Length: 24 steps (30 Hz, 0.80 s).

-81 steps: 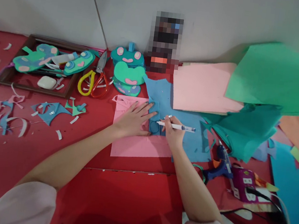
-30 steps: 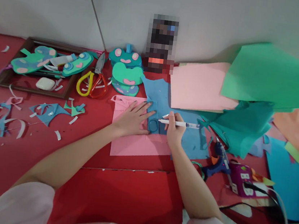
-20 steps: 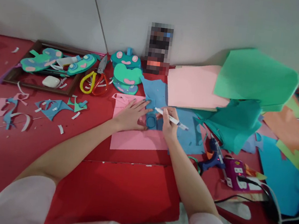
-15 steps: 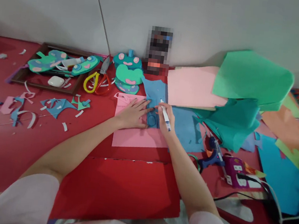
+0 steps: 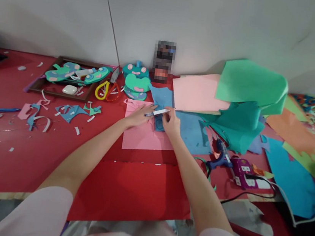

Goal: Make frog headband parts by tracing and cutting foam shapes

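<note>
A white pen with dark ends (image 5: 159,113) lies nearly level, its left end over the fingers of my left hand. My right hand (image 5: 172,123) is closed on the right end of this pen. My left hand (image 5: 139,117) rests flat with fingers stretched out on a pink sheet (image 5: 136,140) and reaches the edge of a blue sheet (image 5: 163,95). Between the hands, a round outline (image 5: 159,124) shows on a darker blue piece. Another blue sheet (image 5: 192,134) lies right of my right hand.
Scissors (image 5: 108,88) and frog-faced felt pieces (image 5: 136,83) lie behind my hands. A brown frame (image 5: 46,89) holds more pieces. Blue scraps (image 5: 70,113) are at left. A glue gun (image 5: 221,156), a purple power socket (image 5: 242,172) with cables and a green sheet (image 5: 250,83) are at right.
The pen has turned from a steep slant to nearly level, its left end now over my left hand. My right hand's fingers have curled in. The view has shifted slightly.
</note>
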Tool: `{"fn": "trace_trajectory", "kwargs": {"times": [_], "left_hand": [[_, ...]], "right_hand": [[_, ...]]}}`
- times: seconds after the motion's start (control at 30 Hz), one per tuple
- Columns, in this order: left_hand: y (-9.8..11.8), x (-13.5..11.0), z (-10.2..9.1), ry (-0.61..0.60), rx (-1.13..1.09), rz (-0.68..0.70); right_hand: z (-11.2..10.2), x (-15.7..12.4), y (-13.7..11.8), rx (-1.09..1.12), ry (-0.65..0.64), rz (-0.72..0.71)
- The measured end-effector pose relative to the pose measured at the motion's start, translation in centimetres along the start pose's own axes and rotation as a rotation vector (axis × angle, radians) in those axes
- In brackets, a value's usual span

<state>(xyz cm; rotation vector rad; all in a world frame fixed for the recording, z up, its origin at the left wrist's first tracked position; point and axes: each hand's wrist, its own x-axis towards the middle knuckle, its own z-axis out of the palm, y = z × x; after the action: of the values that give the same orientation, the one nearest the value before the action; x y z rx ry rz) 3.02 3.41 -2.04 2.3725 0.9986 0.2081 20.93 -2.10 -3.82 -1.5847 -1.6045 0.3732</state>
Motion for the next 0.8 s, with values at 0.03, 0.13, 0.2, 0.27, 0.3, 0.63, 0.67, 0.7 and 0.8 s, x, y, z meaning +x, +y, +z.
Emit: {"fn": "trace_trajectory", "kwargs": {"times": [0.03, 0.13, 0.2, 0.27, 0.3, 0.63, 0.67, 0.7, 0.8], "left_hand": [[-0.1, 0.1, -0.1, -0.007, -0.01, 0.01], [-0.3, 0.1, 0.0, -0.006, -0.007, 0.055], [-0.5, 0.1, 0.2, 0.005, -0.005, 0.051], [-0.5, 0.0, 0.4, 0.01, 0.0, 0.039], [-0.5, 0.0, 0.4, 0.011, 0.006, 0.032], [1.0, -1.0, -2.2, 0.048, -0.37, -0.025], [1.3, -1.1, -2.3, 0.04, -0.371, -0.047], [1.6, -1.2, -2.4, 0.019, -0.365, -0.06], [2.2, -1.3, -2.1, -0.033, -0.297, -0.052]], "right_hand": [[0.1, 0.0, 0.0, -0.012, 0.006, 0.015], [0.4, 0.1, -0.2, -0.007, 0.032, 0.058], [0.7, 0.0, -0.5, 0.028, 0.071, 0.107], [1.1, -0.1, -0.8, 0.051, 0.129, 0.176], [1.3, -0.2, -1.0, 0.054, 0.154, 0.203], [0.6, 0.0, -2.1, 0.003, 0.039, 0.166], [0.6, 0.0, -2.2, -0.015, 0.035, 0.161], [0.6, 0.0, -2.3, -0.033, 0.035, 0.154], [0.6, -0.1, -2.4, -0.05, 0.041, 0.133]]}}
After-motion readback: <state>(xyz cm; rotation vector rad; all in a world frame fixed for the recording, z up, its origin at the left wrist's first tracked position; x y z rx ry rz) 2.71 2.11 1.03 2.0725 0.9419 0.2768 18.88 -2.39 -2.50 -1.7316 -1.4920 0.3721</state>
